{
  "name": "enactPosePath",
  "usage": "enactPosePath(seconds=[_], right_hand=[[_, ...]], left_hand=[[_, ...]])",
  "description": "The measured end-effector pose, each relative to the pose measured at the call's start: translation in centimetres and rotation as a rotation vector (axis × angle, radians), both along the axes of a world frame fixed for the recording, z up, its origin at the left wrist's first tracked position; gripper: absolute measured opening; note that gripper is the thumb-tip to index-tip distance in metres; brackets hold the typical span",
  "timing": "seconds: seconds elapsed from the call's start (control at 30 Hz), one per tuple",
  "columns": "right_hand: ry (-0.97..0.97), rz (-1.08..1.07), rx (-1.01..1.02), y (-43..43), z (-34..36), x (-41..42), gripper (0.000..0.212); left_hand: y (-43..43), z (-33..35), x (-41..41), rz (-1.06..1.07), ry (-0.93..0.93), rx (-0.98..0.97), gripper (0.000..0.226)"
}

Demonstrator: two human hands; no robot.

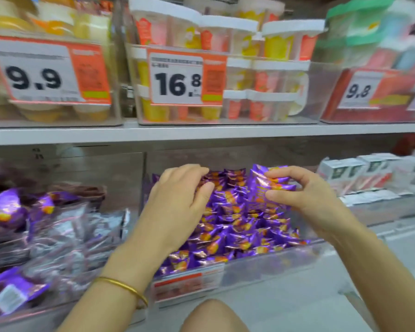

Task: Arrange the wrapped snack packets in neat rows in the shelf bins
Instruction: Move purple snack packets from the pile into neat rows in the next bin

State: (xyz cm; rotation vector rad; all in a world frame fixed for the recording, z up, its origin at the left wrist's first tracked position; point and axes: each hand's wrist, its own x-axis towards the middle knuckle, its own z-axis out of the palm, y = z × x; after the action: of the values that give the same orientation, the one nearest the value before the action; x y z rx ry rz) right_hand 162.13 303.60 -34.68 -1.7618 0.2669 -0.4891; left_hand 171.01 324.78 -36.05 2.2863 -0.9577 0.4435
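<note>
A clear shelf bin (261, 267) on the lower shelf holds several small purple and orange wrapped snack packets (237, 226), lying in rough rows. My left hand (177, 195) reaches into the bin's back left, its curled fingers and thumb closing on packets there. My right hand (300, 190) holds a small bunch of purple packets (261, 183) upright at the bin's back right, pinched between thumb and fingers.
A neighbouring bin (46, 236) on the left holds larger purple and silver packets in a loose heap. White boxes (359, 173) stand to the right. The upper shelf (201, 134) carries clear bins of cups with price tags 9.9, 16.8 and 9.8. My knee (213, 317) shows at the bottom.
</note>
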Motion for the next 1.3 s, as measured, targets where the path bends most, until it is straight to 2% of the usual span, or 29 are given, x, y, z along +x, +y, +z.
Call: enactPosePath(seconds=[0.1, 0.2, 0.4, 0.47, 0.53, 0.6, 0.7, 0.87, 1.13, 1.2, 1.3], right_hand=[[0.231, -0.041, -0.259, -4.4, -0.9, -0.2, 0.031], [0.389, 0.049, -0.3, -5.9, -2.7, 0.6, 0.033], [0.357, 0.181, -0.302, -5.7, -5.5, 2.5, 0.032], [0.324, 0.205, -0.361, -5.5, -6.0, 2.9, 0.039], [0.298, 0.202, -0.437, -5.7, -6.4, 3.2, 0.056], [0.335, 0.156, -0.594, -6.0, -6.8, 3.3, 0.071], [0.42, 0.067, -0.898, -6.2, -6.9, 3.5, 0.072], [0.317, 0.136, -0.861, -5.4, -6.4, 4.0, 0.057], [0.392, 0.208, -0.839, -5.8, -6.7, 3.3, 0.07], [0.369, 0.194, -0.821, -5.9, -6.4, 2.8, 0.063], [0.242, 0.064, -0.88, -5.5, -5.8, 2.5, 0.042]], left_hand=[[-1.4, -0.7, 0.5, 0.012, 0.048, 0.02, 0.038], [-2.1, -2.0, 0.6, 0.047, 0.107, -0.063, 0.03], [-2.4, -2.6, 0.6, 0.057, 0.14, -0.105, 0.029], [-2.4, -2.6, 0.6, 0.055, 0.141, -0.11, 0.029], [-2.4, -2.6, 0.5, 0.045, 0.157, -0.122, 0.029], [-2.4, -2.5, 0.4, 0.035, 0.174, -0.149, 0.028], [-2.4, -2.4, 0.3, 0.019, 0.176, -0.166, 0.028], [-2.4, -2.4, 0.2, 0.008, 0.189, -0.179, 0.028], [-2.3, -2.4, 0.1, 0.004, 0.196, -0.191, 0.027], [-2.3, -2.4, 0.0, 0.004, 0.196, -0.19, 0.028], [-2.2, -2.4, -0.1, 0.004, 0.204, -0.192, 0.028]])
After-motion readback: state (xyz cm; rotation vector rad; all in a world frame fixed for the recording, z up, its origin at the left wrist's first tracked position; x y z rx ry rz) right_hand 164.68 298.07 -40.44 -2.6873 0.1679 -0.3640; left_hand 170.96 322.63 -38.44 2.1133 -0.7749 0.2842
